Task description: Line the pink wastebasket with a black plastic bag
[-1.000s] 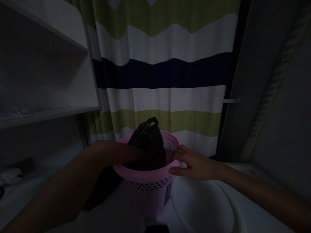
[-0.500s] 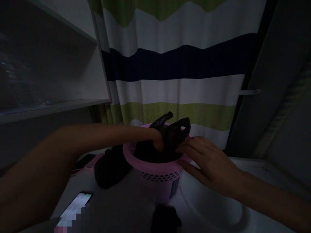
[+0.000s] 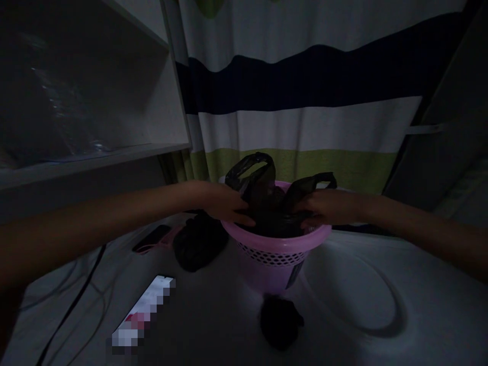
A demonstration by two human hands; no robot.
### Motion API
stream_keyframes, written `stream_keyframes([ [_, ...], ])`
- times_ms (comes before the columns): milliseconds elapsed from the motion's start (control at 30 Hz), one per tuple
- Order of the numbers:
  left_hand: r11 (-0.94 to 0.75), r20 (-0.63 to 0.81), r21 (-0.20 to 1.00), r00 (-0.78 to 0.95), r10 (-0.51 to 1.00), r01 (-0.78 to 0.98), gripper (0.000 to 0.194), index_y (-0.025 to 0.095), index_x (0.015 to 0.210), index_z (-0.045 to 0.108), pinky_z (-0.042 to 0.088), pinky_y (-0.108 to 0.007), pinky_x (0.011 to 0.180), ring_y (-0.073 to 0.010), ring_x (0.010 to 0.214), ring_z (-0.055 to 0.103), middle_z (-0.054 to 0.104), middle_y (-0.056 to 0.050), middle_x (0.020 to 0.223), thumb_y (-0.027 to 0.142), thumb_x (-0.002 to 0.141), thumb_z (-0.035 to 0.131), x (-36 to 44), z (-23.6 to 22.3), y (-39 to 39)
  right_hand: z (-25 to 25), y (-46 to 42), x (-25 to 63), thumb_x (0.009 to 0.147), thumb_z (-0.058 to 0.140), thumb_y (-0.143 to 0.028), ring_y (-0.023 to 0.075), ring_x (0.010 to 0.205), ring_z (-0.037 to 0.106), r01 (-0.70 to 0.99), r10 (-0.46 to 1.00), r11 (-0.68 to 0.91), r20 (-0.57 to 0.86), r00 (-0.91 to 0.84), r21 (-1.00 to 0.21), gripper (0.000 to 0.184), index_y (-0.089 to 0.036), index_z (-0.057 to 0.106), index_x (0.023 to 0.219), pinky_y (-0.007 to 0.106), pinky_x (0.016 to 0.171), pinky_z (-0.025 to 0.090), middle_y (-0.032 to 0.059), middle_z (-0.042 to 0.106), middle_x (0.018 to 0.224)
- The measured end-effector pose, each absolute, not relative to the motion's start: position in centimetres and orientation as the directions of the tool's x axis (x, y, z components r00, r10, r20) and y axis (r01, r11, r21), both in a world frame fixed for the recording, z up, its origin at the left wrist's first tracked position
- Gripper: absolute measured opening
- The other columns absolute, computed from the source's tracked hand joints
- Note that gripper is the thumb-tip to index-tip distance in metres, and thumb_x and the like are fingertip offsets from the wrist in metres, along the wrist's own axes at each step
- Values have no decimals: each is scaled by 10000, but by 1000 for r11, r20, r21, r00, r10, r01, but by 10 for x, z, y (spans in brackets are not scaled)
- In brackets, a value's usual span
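A black plastic bag (image 3: 280,223) lines a pink waste basket (image 3: 280,245) with a perforated band below its rim. Its two loop handles stand up above the rim. My left hand (image 3: 224,203) is at the left side of the rim, thumb and fingers closed on the bag's edge. Across the opening, my right hand (image 3: 324,206) grips the bag near its right handle, with fingertips partly inside. Dim light hides the inside of the basket.
A lit phone (image 3: 147,310) lies on the white surface at the left. Nearby are a dark bundled bag (image 3: 200,241), a dark flat object (image 3: 152,238) and cables. A black lump (image 3: 281,321) lies in front. A striped curtain (image 3: 297,129) hangs behind; shelving (image 3: 152,152) stands left.
My left hand has come up out of the basket to its left rim. My right hand has moved from the front right rim onto the bag. The bag's handles now stand apart.
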State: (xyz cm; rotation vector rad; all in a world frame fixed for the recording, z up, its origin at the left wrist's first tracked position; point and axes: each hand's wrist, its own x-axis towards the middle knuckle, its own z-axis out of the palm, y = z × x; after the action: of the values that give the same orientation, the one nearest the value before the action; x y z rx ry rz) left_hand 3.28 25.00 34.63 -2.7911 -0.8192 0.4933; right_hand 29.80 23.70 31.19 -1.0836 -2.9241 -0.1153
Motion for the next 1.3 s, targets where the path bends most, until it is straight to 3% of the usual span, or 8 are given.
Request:
stream_keyframes([
  [267,-830,27,-479,950,311,285,189,185,945,588,407,-270,646,-151,744,591,635,-49,944,320,919,457,-4,318,227,304,206,337,906,470,-276,188,918,596,655,635,732,158,-756,191,234,-262,606,1096,324,763,487,38,599,1074],
  [433,-686,182,-701,979,89,193,190,202,980,602,411,-279,583,-146,689,580,651,-22,835,153,908,433,-19,291,215,279,176,347,937,372,-244,176,858,591,610,469,673,396,-789,418,333,-266,546,1220,252,598,503,87,559,1041],
  [667,-595,239,-796,961,-139,112,250,188,1042,625,455,-333,889,-139,757,602,673,9,813,130,876,448,-30,264,202,263,151,344,937,344,-158,142,760,562,576,334,619,485,-808,534,284,-152,547,1136,193,538,492,87,560,909],
  [867,-668,308,-712,951,-20,217,216,208,1031,597,414,-278,554,-138,670,583,667,6,814,135,854,498,-45,244,211,251,155,353,930,384,-154,140,688,548,539,319,604,442,-839,588,223,-166,566,1058,224,504,452,69,549,825],
  [1000,-803,460,-460,876,149,378,136,175,854,575,406,-262,533,-134,609,560,626,-21,716,201,894,448,-55,229,218,238,168,367,919,454,-241,145,749,580,615,390,660,503,-771,431,213,-157,564,1080,245,605,499,67,570,864],
  [1100,-864,510,94,722,468,494,149,171,964,554,486,-251,673,-140,770,617,648,-54,864,259,909,446,-58,215,223,230,175,378,917,458,-275,146,845,605,710,554,688,521,-650,154,251,-210,564,1134,259,721,525,45,611,938],
  [1200,-519,341,785,463,818,338,247,194,1073,488,528,-320,788,-180,948,627,610,-91,1110,363,895,463,-61,203,231,223,181,385,901,474,-343,184,953,610,765,705,630,511,-491,-134,281,-233,576,1138,313,823,526,48,630,1056],
  [1300,-34,-10,988,278,960,153,331,189,1023,474,548,-369,745,-204,873,653,624,-98,1094,458,832,506,-66,197,241,220,183,390,901,466,-377,197,926,632,786,787,555,478,-390,-272,325,-214,572,1162,274,721,556,76,631,1090],
])
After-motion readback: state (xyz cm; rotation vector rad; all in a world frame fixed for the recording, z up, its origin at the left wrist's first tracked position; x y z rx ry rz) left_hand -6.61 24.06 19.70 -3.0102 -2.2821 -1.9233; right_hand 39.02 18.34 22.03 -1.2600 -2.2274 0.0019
